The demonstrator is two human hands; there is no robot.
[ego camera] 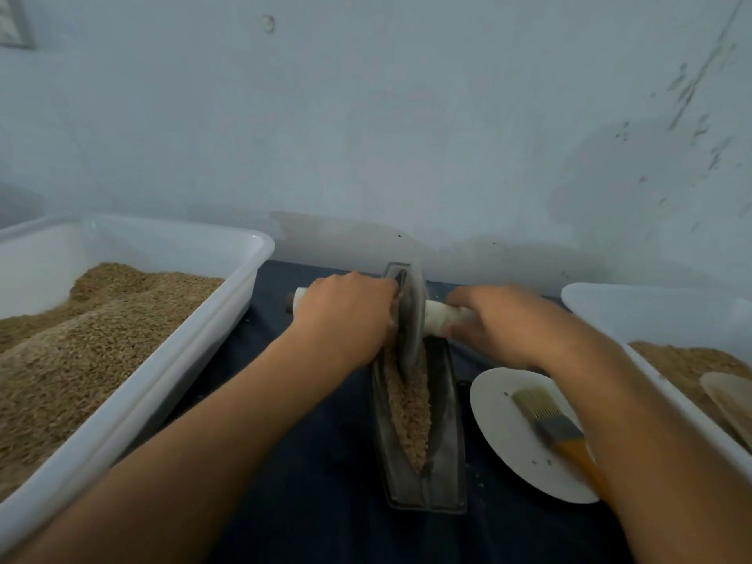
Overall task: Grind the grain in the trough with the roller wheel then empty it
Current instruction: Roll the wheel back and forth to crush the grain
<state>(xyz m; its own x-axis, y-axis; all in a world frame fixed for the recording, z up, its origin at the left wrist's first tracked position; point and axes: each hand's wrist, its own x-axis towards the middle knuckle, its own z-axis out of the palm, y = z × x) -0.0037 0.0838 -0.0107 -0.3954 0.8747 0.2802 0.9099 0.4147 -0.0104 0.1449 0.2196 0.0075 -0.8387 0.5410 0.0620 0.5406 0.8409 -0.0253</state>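
A narrow dark metal trough point(449, 433) lies lengthwise on the dark cloth in front of me, with brown grain point(411, 409) along its groove. The grey roller wheel point(411, 315) stands on edge in the trough's far end. A white axle handle point(439, 315) runs through the wheel to both sides. My left hand point(346, 315) grips the left part of the handle, right against the wheel. My right hand point(496, 323) lies over the right part with its fingers curved round it. The view is slightly blurred.
A large white tub point(162, 360) full of grain stands at the left. Another white tub point(651, 315) with grain and a scoop point(728, 396) is at the right. A white plate point(508, 433) carrying a yellow-handled brush point(553, 429) sits beside the trough. A wall is close behind.
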